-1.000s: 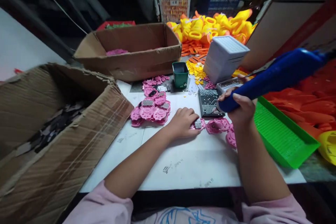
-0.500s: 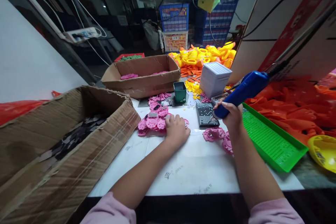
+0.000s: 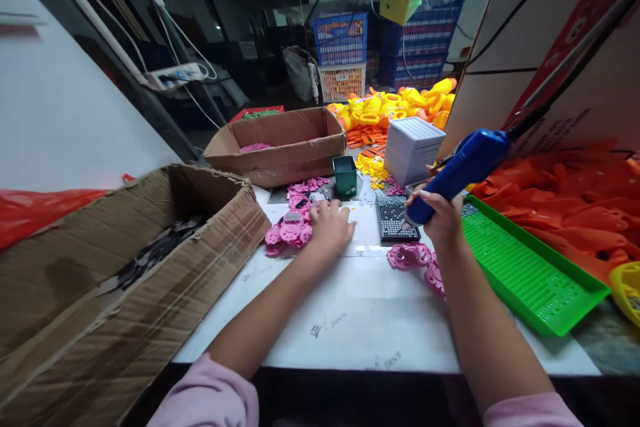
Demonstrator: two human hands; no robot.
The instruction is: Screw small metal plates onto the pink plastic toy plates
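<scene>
My left hand (image 3: pixel 329 227) rests, fingers curled, on the edge of a heap of pink plastic discs (image 3: pixel 293 230) with small metal plates on them; whether it grips one I cannot see. My right hand (image 3: pixel 440 217) is wrapped round a blue electric screwdriver (image 3: pixel 463 170), its tip pointing down at a dark tray of screws (image 3: pixel 395 219). Two more pink discs (image 3: pixel 413 255) lie on the white table (image 3: pixel 360 313) just left of my right wrist.
A big open cardboard box (image 3: pixel 115 280) fills the left. Another box (image 3: pixel 280 147) stands behind the pink heap, with a small green cup (image 3: pixel 345 175) and a grey stack of trays (image 3: pixel 413 150). A green tray (image 3: pixel 525 270) and orange and yellow parts lie at right.
My left hand has moved left and away, from the single disc near the screw tray to the pink heap. The view has tilted up. My right hand keeps the screwdriver over the tray.
</scene>
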